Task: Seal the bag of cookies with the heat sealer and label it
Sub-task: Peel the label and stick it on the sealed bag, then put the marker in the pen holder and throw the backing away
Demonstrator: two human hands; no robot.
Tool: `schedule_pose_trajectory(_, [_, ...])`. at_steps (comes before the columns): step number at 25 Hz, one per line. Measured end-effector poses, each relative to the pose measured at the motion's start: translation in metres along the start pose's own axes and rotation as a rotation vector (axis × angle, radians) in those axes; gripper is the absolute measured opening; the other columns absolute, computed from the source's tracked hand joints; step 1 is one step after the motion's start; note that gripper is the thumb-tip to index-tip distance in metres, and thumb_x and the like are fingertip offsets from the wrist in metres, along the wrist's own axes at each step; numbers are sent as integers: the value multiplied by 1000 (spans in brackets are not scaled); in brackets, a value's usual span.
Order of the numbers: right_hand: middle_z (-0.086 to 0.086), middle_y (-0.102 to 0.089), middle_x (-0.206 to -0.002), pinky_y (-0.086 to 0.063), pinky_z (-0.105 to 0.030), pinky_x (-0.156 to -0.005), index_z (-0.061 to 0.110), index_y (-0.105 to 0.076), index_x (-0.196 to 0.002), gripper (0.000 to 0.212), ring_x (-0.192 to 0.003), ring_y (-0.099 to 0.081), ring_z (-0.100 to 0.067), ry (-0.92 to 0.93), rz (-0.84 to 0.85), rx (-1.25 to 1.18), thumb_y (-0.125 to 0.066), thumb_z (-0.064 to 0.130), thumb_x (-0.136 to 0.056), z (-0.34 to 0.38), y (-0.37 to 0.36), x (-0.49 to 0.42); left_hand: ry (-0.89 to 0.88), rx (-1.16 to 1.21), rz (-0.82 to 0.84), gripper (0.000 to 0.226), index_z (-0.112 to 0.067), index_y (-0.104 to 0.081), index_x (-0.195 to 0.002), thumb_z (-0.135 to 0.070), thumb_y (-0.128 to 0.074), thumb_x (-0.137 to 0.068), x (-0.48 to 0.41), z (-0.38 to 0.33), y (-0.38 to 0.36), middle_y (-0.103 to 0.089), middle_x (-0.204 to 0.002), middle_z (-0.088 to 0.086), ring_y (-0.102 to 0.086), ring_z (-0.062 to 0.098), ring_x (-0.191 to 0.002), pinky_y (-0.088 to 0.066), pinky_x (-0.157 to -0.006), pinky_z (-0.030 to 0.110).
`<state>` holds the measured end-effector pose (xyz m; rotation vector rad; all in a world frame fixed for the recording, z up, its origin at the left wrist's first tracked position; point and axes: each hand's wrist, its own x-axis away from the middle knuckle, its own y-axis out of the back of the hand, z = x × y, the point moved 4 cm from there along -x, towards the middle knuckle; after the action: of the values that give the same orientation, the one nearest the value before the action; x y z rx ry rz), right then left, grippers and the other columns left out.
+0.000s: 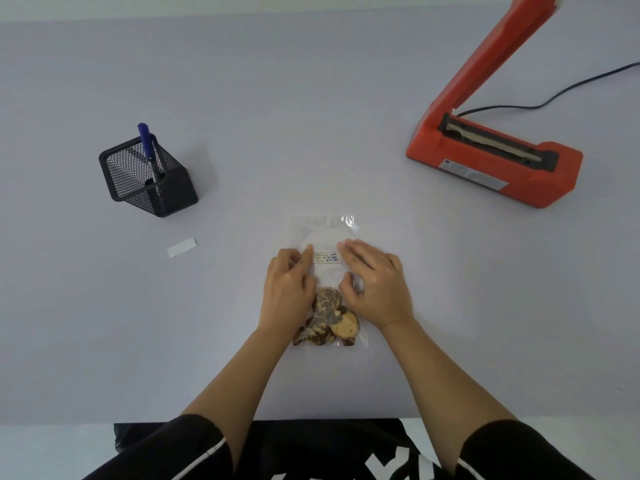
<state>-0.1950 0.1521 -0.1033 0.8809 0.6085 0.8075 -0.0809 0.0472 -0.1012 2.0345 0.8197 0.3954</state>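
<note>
Lilac table: left hand, right hand press bag flat.

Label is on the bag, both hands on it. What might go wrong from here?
1. The left hand and right hand press at the ends of the label on the loose film of the bag; it may wrinkle or set crooked.
2. Both palms lie close over the cookies; leaning down might crack them.

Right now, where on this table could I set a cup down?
Widest bare stretch: between the pen holder and the heat sealer, beyond the bag. Crowded at the bag, under the left hand and right hand.
</note>
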Motion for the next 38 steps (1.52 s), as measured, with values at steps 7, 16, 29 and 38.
schedule_pose_trajectory(7, [-3, -62, -123, -34, -32, -89, 23, -68, -111, 41, -116, -50, -15, 11, 42, 39, -50, 25, -74, 1, -1, -1, -122, -85, 29, 36, -7, -67, -114, -15, -44, -86, -2, -1, 0, -55, -86, 18, -53, 29, -67, -50, -60, 33])
schedule_pose_trajectory(16, [-7, -55, -129, -30, -26, -104, 13, -67, -110, 32, -119, -44, -22, -102, 50, -324, -66, 15, -78, 3, 24, -2, 88, 123, -15, 43, -3, -52, -131, 0, -53, -88, 4, 3, 43, -60, -104, 16, -57, 25, -88, -41, -78, 23])
schedule_pose_trajectory(29, [-5, -54, -105, -46, -26, -76, 10, -48, -128, 54, -87, -54, -17, -741, 193, -522, -71, 21, -81, 35, 18, 48, 755, 524, 193, 49, -10, -45, -137, -13, -59, -90, 56, -5, 46, -61, -103, 4, -61, 22, -95, -52, -90, 33])
schedule_pose_trajectory(38, [1, -53, -103, -45, -24, -69, 15, -49, -128, 50, -81, -54, -15, -496, -3, -569, -69, 17, -82, 79, 67, -99, 599, 651, -2, 43, -8, -49, -134, -5, -53, -91, -74, -8, 121, -62, -100, 7, -64, 28, -93, -53, -91, 40])
